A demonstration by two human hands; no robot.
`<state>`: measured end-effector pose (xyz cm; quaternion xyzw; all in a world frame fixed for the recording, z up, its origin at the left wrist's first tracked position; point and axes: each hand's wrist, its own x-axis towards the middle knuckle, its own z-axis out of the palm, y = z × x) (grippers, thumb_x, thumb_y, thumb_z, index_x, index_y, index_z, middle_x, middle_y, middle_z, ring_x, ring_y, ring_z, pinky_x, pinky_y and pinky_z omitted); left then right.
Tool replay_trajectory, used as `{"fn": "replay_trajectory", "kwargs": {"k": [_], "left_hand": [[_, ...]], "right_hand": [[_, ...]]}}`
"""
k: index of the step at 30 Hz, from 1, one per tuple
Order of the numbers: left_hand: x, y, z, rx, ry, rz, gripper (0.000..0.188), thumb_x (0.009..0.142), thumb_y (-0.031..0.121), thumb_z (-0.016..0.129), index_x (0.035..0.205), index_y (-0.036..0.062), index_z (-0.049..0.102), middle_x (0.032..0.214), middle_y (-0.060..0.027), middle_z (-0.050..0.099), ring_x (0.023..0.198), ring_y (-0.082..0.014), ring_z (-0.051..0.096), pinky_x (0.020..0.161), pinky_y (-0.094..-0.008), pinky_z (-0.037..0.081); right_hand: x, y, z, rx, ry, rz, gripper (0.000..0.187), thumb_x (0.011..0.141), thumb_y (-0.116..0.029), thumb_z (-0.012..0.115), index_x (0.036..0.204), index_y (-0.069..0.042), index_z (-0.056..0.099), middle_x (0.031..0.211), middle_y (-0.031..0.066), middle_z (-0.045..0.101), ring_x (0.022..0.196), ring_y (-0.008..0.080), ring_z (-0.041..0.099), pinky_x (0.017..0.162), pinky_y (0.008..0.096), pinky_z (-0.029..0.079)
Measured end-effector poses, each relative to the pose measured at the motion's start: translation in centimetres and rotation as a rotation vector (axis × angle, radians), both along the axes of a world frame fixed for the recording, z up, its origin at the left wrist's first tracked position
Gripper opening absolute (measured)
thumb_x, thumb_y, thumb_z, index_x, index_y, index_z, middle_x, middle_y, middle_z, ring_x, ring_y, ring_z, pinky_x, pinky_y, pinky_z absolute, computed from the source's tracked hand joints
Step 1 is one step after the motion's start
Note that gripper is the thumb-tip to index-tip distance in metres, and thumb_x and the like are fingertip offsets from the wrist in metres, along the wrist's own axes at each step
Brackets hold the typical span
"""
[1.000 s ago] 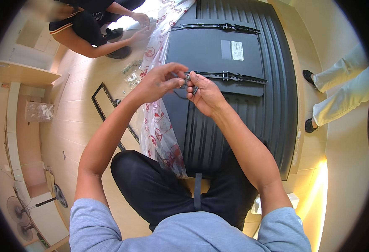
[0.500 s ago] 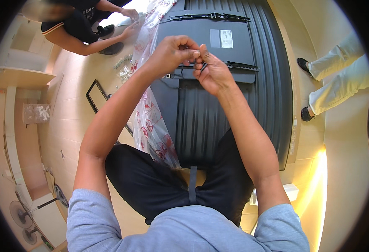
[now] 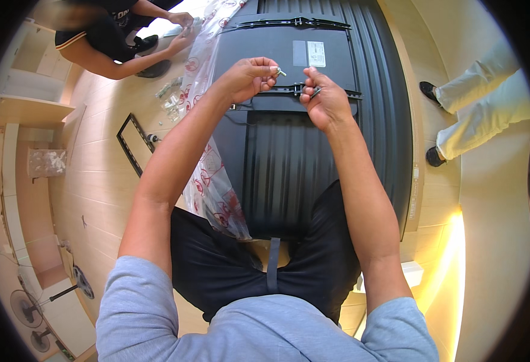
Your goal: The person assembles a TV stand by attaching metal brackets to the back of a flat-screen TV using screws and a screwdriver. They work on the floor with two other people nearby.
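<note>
My left hand is closed in a pinch on a small metal screw, held above a large dark television back panel. To its right, my right hand is curled palm up. A small dark rod-like piece shows between its fingers; its exact kind is too small to make out. The two hands are apart. Below them on the panel lies one black mounting bracket bar, partly behind my fingers. A second bracket bar crosses the panel farther away, beyond a pale label.
Clear plastic wrap with red print runs along the panel's left edge. Small bagged parts and a black metal frame lie on the floor. A co-worker crouches far left; another person's legs stand at right.
My hands have moved apart from touching: the right one to the right and slightly down, the left one slightly down. The screw now shows at my left fingertips. The view has shifted slightly.
</note>
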<state>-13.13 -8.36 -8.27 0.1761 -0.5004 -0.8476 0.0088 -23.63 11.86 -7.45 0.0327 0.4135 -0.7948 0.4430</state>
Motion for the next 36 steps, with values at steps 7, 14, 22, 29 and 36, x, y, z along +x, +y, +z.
{"fn": "replay_trajectory", "kwargs": {"k": [7,14,22,29,36], "left_hand": [[-0.7,-0.1,-2.5,-0.016,-0.062,-0.033,0.019,0.099,0.008,0.069,0.115,-0.002,0.067,0.09,-0.0033,0.067,0.076,-0.0108,0.064,0.066,-0.0223,0.054],[-1.8,-2.4,-6.1,-0.359,-0.452,-0.002,0.015,0.101,0.003,0.063,0.114,-0.0019,0.067,0.086,-0.0041,0.066,0.066,-0.0107,0.062,0.054,-0.0252,0.047],[-3.4,-1.9,-7.3,-0.485,-0.532,-0.073,0.013,0.097,0.003,0.066,0.109,-0.0028,0.069,0.082,-0.0032,0.067,0.06,-0.0093,0.059,0.047,-0.024,0.036],[-3.9,-2.4,-7.3,-0.661,-0.563,-0.162,0.015,0.095,0.005,0.069,0.108,-0.0028,0.073,0.08,-0.0029,0.067,0.057,-0.0089,0.056,0.045,-0.0258,0.034],[-3.9,-1.8,-7.7,-0.984,-0.489,-0.068,0.017,0.093,0.005,0.069,0.108,0.0002,0.075,0.079,-0.0037,0.068,0.059,-0.012,0.058,0.051,-0.0289,0.045]], "right_hand": [[0.2,-0.8,-0.5,0.08,0.041,0.01,0.018,0.099,-0.016,0.068,0.112,-0.004,0.063,0.085,0.0001,0.056,0.07,0.0082,0.05,0.061,0.0261,0.043],[-0.4,-0.2,0.4,-0.05,0.008,-0.052,0.019,0.099,-0.015,0.066,0.112,-0.002,0.063,0.091,0.003,0.057,0.072,0.0099,0.05,0.061,0.0265,0.043],[0.0,0.0,1.4,-0.071,-0.019,-0.051,0.017,0.099,-0.016,0.066,0.112,-0.004,0.063,0.089,0.0023,0.057,0.071,0.0101,0.05,0.061,0.0264,0.042],[0.3,0.2,1.7,-0.083,-0.032,-0.04,0.018,0.099,-0.015,0.067,0.112,-0.004,0.063,0.089,0.0021,0.057,0.071,0.0098,0.049,0.06,0.0263,0.042],[0.0,0.5,2.0,-0.084,0.017,-0.031,0.019,0.099,-0.015,0.066,0.113,-0.003,0.062,0.09,0.0017,0.057,0.072,0.0093,0.049,0.06,0.0249,0.042]]}}
